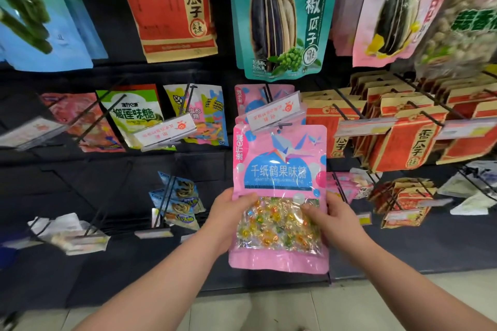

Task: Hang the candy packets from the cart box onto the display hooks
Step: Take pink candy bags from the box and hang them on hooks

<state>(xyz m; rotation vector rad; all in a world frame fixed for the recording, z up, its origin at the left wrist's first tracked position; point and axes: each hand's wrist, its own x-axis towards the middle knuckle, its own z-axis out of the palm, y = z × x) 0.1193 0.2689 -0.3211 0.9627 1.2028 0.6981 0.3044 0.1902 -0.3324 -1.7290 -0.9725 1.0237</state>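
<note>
Your two forearms reach in from the bottom of the view over a pale tiled floor. Your left hand grips the left edge of a pink candy packet, thumb laid across the front just above the clear window, the other fingers hidden behind. Your right hand clasps the right edge at the same height, its fingers pressing on the window where wrapped sweets in yellow, orange and green show through. Between them you hold the packet upright, facing you, its lower edge hanging free.

The packet's top sits right under the price tag at the tip of a display hook; whether the hook passes through the hanging hole I cannot tell, since the tag covers that spot. Behind it, further back on the same hook, hangs at least one more matching pink packet.

Left of that hook hang a multicoloured packet and a green-and-white packet, each on its own black hook. To the right, rows of red-and-tan seed bags crowd several hooks. Higher on the dark back panel hang large bags: a red one, a teal one and a pink one
</note>
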